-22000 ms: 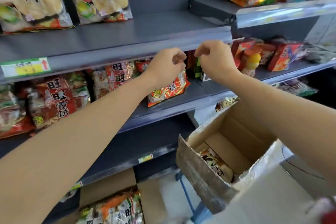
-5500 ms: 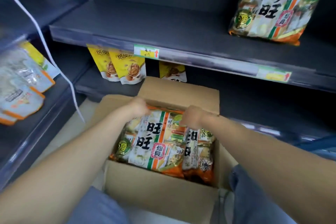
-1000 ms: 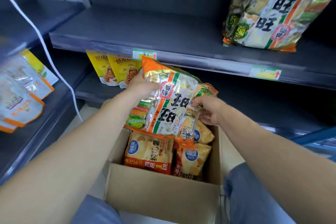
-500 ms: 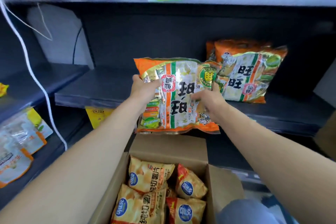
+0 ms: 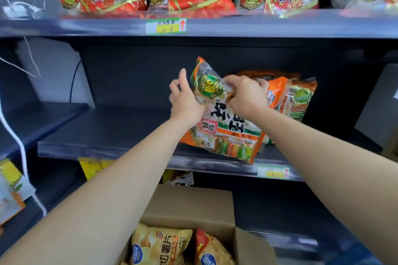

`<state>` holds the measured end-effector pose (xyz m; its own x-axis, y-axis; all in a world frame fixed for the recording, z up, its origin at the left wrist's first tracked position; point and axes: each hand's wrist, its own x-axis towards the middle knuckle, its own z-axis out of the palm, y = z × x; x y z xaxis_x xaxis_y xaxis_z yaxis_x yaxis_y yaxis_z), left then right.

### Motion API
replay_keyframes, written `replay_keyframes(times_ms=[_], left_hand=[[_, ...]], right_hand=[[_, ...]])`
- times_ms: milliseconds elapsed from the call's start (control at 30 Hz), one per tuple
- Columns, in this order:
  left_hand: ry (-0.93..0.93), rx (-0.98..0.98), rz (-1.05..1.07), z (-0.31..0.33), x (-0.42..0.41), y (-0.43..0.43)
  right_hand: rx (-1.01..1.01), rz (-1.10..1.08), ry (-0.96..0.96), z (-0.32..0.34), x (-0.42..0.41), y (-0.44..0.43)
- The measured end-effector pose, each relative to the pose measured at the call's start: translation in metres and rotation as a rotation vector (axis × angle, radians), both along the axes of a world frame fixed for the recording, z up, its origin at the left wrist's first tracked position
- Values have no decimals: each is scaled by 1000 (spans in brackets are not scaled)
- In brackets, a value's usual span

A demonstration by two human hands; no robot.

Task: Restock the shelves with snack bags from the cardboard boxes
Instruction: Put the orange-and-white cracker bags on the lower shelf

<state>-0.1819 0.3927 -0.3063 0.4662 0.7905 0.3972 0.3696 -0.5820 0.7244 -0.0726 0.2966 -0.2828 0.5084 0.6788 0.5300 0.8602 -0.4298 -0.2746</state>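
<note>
The orange-and-white rice-cracker bag (image 5: 224, 127) is judged to be light, air-puffed and crinkly, with a slick film and brittle contents that would be crushed by a hard squeeze. It is best taken by the flat sealed ends or cradled along its side edges. The bag is held tilted, print upside down, on the middle shelf (image 5: 112, 135). Its lower end rests at the front lip and its upper end leans toward a like bag (image 5: 299, 97) already stocked just behind. The upper corner is pinched by the curled fingers (image 5: 231, 80) of the right hand (image 5: 247, 97). The left hand (image 5: 186, 103) is laid against the bag's left edge with fingers straight and spread; whether its thumb hooks the film cannot be told. Potato-chip bags (image 5: 159, 245) lie in the cardboard box (image 5: 193, 206) below.
</note>
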Motion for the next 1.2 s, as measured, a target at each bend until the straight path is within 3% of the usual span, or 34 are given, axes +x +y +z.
replay_keyframes(times_ms=[100,167,267,367,667,833,933,1000,1033,1133,1200], left_hand=[[-74,134,-126,6,13,-2],[-15,185,-157,2,18,3],[151,256,-89,-11,25,8],[185,235,9,-16,33,10],[-207,-36,123,-14,31,36],[-576,-483,80,-20,42,34],[-714,-775,-50,-32,59,19],[-656,-945,-185,-46,69,10],[-530,-954,-194,-55,75,9],[-35,-765,-138,-76,90,9],[60,-646,-102,-85,99,10]], right_hand=[[-30,-2,-235,-7,12,4],[-48,14,-313,-13,23,4],[-40,66,-345,-26,33,3],[135,4,-336,-44,43,0],[477,-399,647,-93,58,-15],[617,-398,1246,-105,69,-10],[617,-201,1545,-102,82,-16],[653,-72,1559,-99,90,-21],[679,-71,1511,-101,97,-24],[692,-213,1337,-111,115,-35],[646,-381,1217,-119,126,-40]])
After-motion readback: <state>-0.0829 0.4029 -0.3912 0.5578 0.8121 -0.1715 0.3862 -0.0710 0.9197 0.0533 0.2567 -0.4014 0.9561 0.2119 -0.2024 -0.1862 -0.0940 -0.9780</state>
